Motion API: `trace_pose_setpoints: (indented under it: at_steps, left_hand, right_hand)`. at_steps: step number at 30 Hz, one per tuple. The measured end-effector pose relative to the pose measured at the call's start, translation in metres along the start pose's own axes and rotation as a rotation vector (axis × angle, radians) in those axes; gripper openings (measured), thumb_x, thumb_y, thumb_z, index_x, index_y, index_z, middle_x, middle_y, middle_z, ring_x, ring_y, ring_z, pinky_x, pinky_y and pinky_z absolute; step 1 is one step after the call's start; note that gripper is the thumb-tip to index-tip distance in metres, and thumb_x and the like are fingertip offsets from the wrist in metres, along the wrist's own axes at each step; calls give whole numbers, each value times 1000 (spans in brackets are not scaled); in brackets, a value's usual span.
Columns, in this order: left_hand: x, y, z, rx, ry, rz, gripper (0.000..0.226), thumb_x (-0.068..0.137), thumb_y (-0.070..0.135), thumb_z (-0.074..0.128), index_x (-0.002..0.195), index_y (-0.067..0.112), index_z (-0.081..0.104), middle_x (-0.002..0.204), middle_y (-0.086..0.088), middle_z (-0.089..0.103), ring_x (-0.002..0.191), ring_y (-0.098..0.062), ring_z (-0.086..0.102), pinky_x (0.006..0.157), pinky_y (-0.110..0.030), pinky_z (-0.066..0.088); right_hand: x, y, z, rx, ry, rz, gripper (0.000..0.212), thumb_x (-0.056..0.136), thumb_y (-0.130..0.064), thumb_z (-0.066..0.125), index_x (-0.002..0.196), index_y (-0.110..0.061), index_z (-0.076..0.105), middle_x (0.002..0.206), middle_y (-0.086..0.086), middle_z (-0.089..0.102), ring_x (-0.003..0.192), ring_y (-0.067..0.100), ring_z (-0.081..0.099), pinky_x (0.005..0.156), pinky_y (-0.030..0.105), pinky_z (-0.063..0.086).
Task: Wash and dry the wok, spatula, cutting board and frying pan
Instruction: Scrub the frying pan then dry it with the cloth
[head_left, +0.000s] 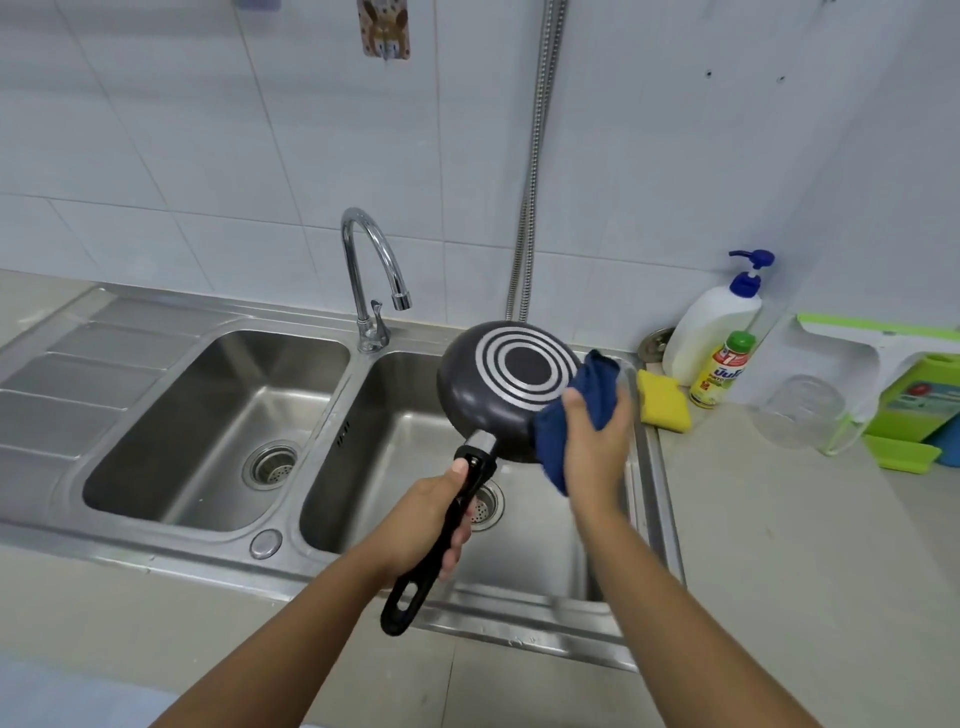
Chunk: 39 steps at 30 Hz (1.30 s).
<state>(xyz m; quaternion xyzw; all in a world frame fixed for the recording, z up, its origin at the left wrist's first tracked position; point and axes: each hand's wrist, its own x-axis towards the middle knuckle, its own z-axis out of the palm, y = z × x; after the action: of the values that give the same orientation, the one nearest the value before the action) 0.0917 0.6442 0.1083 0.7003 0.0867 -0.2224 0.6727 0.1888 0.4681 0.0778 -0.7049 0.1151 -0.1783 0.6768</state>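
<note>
Frying pan (506, 387) underside up over right sink basin (545, 561), left hand (423, 514) gripping handle, right hand (595, 441) clutching blue cloth (576, 410) against pan rim, yellow sponge (664, 399) and dish-soap bottles (714, 332) at counter's back edge.

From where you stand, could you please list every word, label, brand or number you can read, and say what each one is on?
"7": red top of the label on the small yellow bottle; the script beneath is too blurred to read.
White pump bottle: no label faces the camera.
Green box: label print is too small and blurred to read.
Wall hook sticker: a cartoon picture, no legible words.
Frying pan: only rings on its underside, no text.
</note>
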Motion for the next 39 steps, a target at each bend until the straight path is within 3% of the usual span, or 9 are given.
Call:
trace_pose_setpoints:
  at_steps: [3, 6, 11, 15, 20, 24, 28, 34, 39]
  left_hand:
    - [8, 8, 2, -72, -5, -26, 53, 101, 55, 29, 82, 10, 50, 56, -4, 44, 42, -17, 41, 41, -26, 38]
    - [9, 11, -2, -124, -39, -57, 51, 100, 56, 31, 84, 11, 49, 56, -3, 42, 41, -16, 40, 39, -24, 37]
    - [-7, 9, -20, -79, -199, -113, 50, 99, 56, 31, 86, 11, 47, 56, -3, 38, 38, -14, 36, 35, -22, 35]
    - [-10, 5, -22, -57, -234, -165, 50, 99, 56, 30, 84, 12, 47, 55, -3, 38, 37, -13, 36, 35, -20, 34]
    - [5, 10, -17, 38, -147, -173, 51, 101, 55, 28, 86, 11, 47, 56, -2, 41, 41, -15, 40, 39, -23, 37]
    - [10, 15, -16, 225, -102, -203, 46, 102, 50, 31, 87, 11, 49, 56, -2, 47, 43, -15, 44, 43, -23, 39]
    - [20, 13, -8, 586, -4, -108, 44, 103, 43, 29, 84, 8, 50, 58, -5, 53, 38, -16, 49, 40, -20, 39]
    - [29, 11, -10, 967, 44, -38, 50, 103, 45, 25, 85, 9, 54, 62, -4, 59, 42, -16, 57, 54, -27, 50]
    - [32, 8, -14, 1260, 37, 14, 45, 105, 45, 20, 83, 15, 46, 65, -1, 53, 48, -14, 51, 62, -33, 49]
  right_hand:
    - [-25, 6, 9, -276, -68, -303, 59, 86, -39, 67, 138, -20, 46, 146, 0, 43, 136, 21, 37, 113, 37, 31]
    - [-5, 8, -8, -430, -269, -523, 53, 90, -39, 62, 138, -23, 48, 150, -1, 39, 139, 18, 32, 115, 30, 23]
    - [76, -12, -28, 14, -328, 57, 40, 74, -33, 67, 108, -13, 66, 105, 4, 68, 99, 14, 63, 86, 29, 44]
    - [96, -15, -30, -88, -436, 224, 11, 90, -16, 61, 98, -20, 67, 95, -1, 70, 100, 24, 64, 79, 29, 46]
    - [31, 6, -4, -423, -498, -228, 49, 84, -38, 65, 130, -21, 60, 135, -5, 57, 127, 12, 48, 113, 32, 32]
    - [-6, 0, 13, -621, -642, -505, 50, 93, -39, 60, 141, -37, 48, 151, -11, 37, 139, 11, 28, 110, 25, 24]
    - [25, -12, 41, -932, -752, -799, 48, 91, -41, 58, 139, -36, 51, 149, -6, 42, 138, 25, 32, 105, 38, 35]
    - [59, -34, 61, -798, -513, -524, 41, 88, -35, 58, 128, -30, 59, 127, -2, 60, 119, 24, 52, 95, 37, 44]
    - [22, 2, 37, -1003, -909, -1162, 42, 81, -32, 69, 123, -28, 65, 133, 0, 59, 126, 29, 48, 111, 49, 33]
